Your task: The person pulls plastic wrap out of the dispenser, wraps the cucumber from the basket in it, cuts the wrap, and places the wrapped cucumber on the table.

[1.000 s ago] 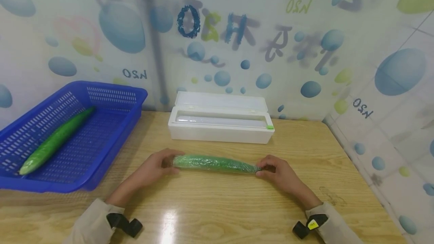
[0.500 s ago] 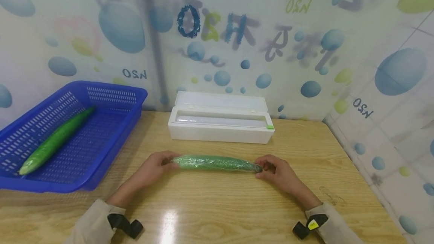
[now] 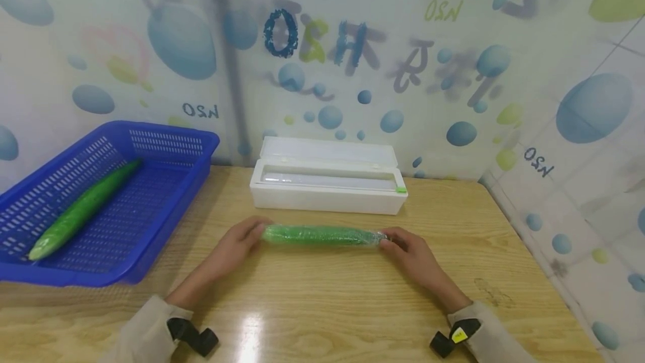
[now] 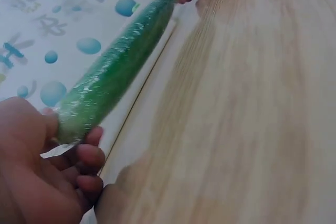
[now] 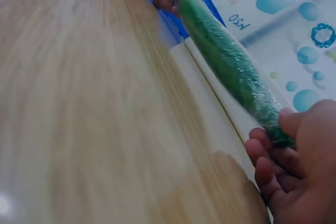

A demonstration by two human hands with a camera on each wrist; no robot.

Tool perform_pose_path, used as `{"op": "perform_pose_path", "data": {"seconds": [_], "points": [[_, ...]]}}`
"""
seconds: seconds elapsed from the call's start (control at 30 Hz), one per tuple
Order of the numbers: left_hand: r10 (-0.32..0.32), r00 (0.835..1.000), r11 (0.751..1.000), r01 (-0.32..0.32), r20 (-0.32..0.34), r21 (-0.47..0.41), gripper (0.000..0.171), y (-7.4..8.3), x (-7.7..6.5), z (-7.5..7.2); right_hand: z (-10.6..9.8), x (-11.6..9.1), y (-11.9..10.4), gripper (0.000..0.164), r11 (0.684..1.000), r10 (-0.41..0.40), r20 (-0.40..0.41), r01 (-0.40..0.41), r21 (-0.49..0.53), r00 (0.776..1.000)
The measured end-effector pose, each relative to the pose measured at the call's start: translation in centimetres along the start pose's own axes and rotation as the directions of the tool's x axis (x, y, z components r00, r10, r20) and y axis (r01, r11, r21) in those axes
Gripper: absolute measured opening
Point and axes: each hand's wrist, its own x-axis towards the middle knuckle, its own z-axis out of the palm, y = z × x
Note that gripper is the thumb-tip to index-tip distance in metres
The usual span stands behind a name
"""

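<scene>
A cucumber (image 3: pixel 322 234) wrapped in clear plastic film is held lengthwise between both hands above the wooden table. The left hand (image 3: pixel 235 246) grips its paler end, with the thumb on one side and curled fingers beneath in the left wrist view. At the other end, the right hand (image 3: pixel 414 256) pinches the darker tip between thumb and fingers. Film clings in shiny wrinkles along the cucumber (image 5: pixel 231 61), as the right wrist view shows. Both end tips are partly hidden by the fingers.
A blue plastic basket (image 3: pixel 173 206) with an unwrapped cucumber (image 3: pixel 83 209) inside stands at the left. Behind the hands is a white cling film box (image 3: pixel 327 199), lid raised, a roll inside. The patterned wall (image 3: pixel 342 122) borders the wooden table (image 3: pixel 322 307).
Both hands have raised the wrapped cucumber slightly off the table and away from the body. It now lies more level across the head view. The basket and box have stayed put.
</scene>
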Motion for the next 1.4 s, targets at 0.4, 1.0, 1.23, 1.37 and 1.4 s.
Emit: {"op": "perform_pose_path", "data": {"seconds": [0.4,1.0,1.23,1.37,1.4], "points": [[-0.152,0.979,0.912,0.084,-0.139,-0.402,0.044,0.5,1.1,1.5,1.8,2.2,-0.9,0.031,0.974,0.108,-0.154,-0.073,0.215,0.982],[-0.251,0.958,0.929,0.198,-0.141,-0.312,0.051,0.5,1.2,1.4,2.2,2.3,0.0,0.032,0.930,0.080,-0.138,-0.024,0.368,0.987],[-0.199,0.973,0.898,0.132,-0.121,-0.420,0.048,0.3,1.2,1.7,2.0,2.1,-0.1,0.031,0.937,0.100,-0.141,-0.046,0.347,0.985],[-0.093,0.989,0.883,0.029,-0.115,-0.469,0.046,0.0,1.0,1.7,1.9,2.0,-0.1,0.031,0.943,0.108,-0.146,-0.055,0.328,0.983],[-0.062,0.992,0.880,0.000,-0.114,-0.475,0.046,0.0,1.0,1.7,1.9,2.0,-0.2,0.031,0.941,0.108,-0.147,-0.054,0.335,0.983]]}}
